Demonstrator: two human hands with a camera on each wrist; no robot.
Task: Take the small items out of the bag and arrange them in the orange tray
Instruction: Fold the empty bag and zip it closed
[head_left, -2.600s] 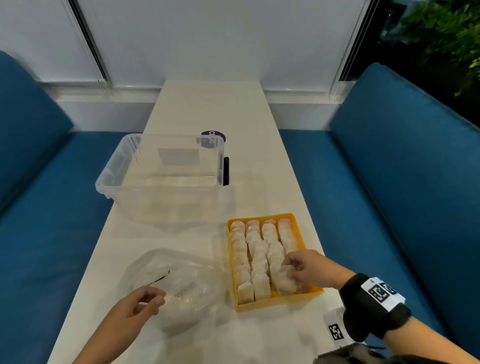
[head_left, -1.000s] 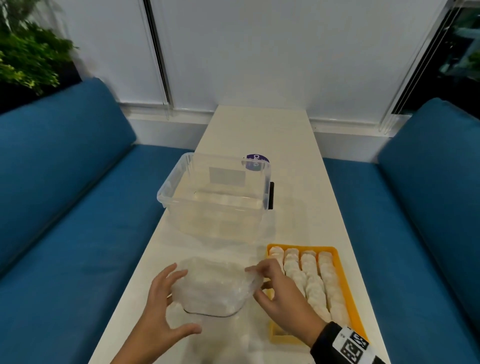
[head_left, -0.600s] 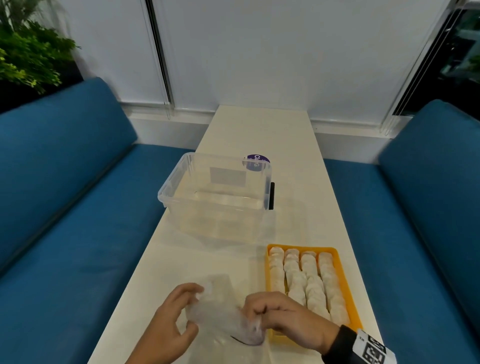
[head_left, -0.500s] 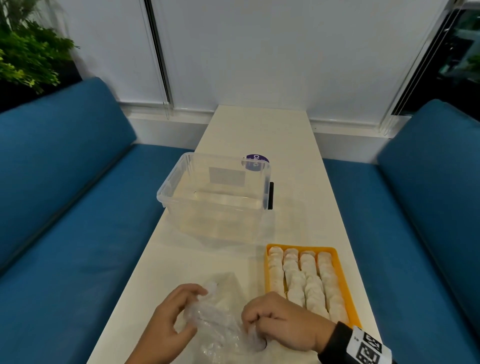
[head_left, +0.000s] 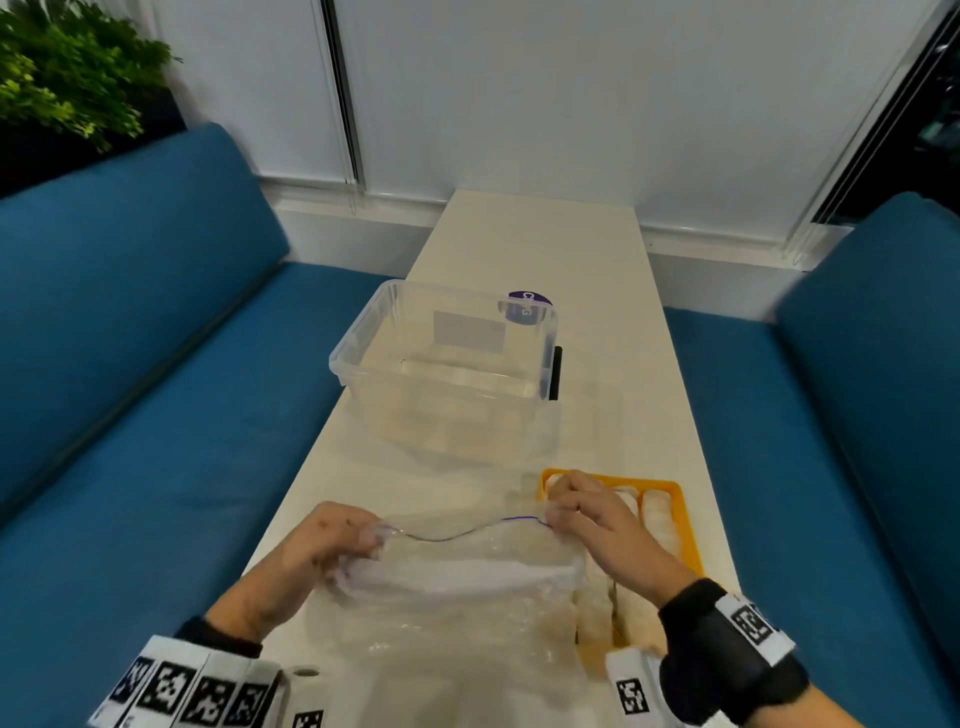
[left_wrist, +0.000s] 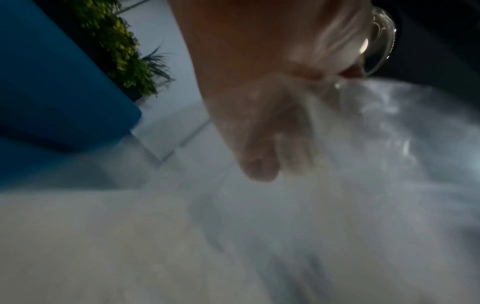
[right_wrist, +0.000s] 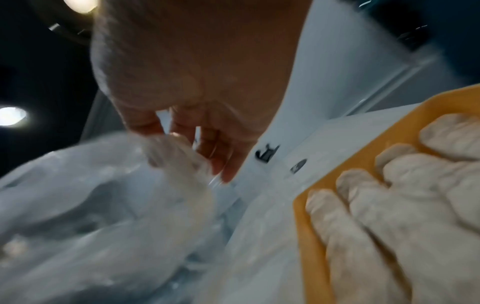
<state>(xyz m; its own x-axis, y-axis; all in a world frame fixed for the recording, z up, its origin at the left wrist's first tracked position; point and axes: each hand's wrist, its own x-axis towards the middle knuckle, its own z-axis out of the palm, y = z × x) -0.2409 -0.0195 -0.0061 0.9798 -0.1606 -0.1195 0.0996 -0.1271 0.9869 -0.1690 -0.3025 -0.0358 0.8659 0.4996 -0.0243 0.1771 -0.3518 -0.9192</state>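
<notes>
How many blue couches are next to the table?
2. One blue couch runs along the left side of the table, and the other blue couch runs along its right side. Both reach past the picture's edges.

Long white table (head_left: 530, 244), clear bin (head_left: 447, 364), orange tray (head_left: 688, 530), purple sticker (head_left: 530, 299)

- The camera on my head looked forward and down along the table (head_left: 545, 249), with my left hand (head_left: 317, 551) and right hand (head_left: 597, 525) low in its view.
- The camera on my left wrist sat very near that hand (left_wrist: 259, 102), looking along the fingers at the bag (left_wrist: 389, 144); its picture was blurred.
- The camera on my right wrist looked past my fingers (right_wrist: 221, 156) from close by.
- All three views took in the bag (head_left: 457, 587); the head and right-wrist views shared the orange tray (right_wrist: 306, 236).
</notes>
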